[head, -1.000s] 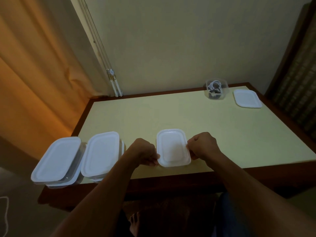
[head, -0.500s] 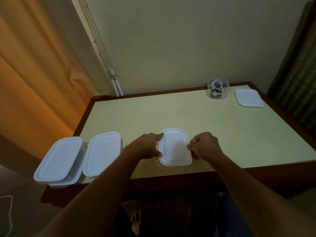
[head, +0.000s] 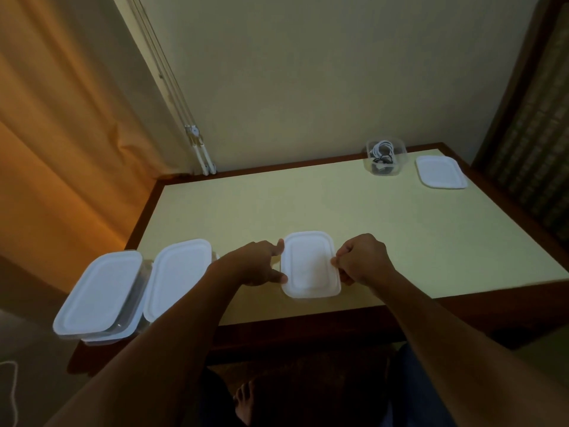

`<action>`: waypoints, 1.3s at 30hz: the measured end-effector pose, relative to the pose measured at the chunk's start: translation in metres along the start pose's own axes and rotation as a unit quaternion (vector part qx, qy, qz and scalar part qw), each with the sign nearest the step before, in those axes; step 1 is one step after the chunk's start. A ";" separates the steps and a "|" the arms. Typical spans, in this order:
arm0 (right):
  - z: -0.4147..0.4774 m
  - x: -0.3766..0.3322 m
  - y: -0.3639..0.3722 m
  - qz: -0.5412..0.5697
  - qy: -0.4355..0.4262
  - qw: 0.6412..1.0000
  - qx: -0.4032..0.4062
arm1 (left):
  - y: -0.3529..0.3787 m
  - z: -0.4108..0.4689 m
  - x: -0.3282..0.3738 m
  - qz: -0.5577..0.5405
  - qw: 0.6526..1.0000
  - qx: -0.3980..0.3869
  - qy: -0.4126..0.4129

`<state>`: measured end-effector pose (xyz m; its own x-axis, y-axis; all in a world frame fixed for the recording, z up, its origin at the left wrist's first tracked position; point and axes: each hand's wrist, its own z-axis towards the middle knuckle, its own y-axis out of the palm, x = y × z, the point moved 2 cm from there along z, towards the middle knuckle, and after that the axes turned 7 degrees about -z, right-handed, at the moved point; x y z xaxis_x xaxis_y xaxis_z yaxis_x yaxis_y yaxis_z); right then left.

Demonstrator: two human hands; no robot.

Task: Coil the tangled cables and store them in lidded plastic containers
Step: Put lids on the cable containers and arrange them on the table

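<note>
While both bare forearms reach over the front edge of a pale yellow desk with a dark wooden border, the hands meet on either side of a closed container. It is a plastic box under a white lid, sitting just inside the front edge, roughly midway along it. The left hand touches the lid's left side, with forefinger and thumb held straight and spread apart along that edge. Its other fingers are hidden behind the back of the hand. The right hand is knuckles-up with fingers curled, their tips pinching the right rim of the lid.

Two more lidded containers stand side by side at the front left corner. The outer one overhangs the desk and seems to rest on another box, though the dim light makes this hard to confirm. At the far right corner an open container holds coiled white and dark cables. A loose lid lies flat just to its right. An orange curtain hangs beyond the left edge
</note>
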<state>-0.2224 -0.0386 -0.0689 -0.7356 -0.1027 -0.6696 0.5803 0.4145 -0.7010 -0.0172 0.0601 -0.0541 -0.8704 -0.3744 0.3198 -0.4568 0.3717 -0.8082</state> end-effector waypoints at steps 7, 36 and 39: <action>-0.003 -0.001 -0.005 0.013 0.019 0.999 -0.027 | -0.008 0.005 0.002 -0.104 0.991 0.087 0.006; -0.031 -0.018 0.047 0.114 -0.020 0.993 -0.008 | 0.082 -0.074 -0.025 -0.476 0.795 0.366 -0.084; -0.031 -0.027 0.055 0.108 -0.028 0.994 -0.002 | 0.086 -0.084 -0.027 -0.472 0.782 0.398 -0.085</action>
<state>-0.1811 0.0157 -0.0817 -0.5726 -0.0612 -0.8175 0.7218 0.4352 -0.5382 -0.0486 0.1739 -0.0907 -0.1460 -0.2959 0.9440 -0.5626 -0.7601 -0.3252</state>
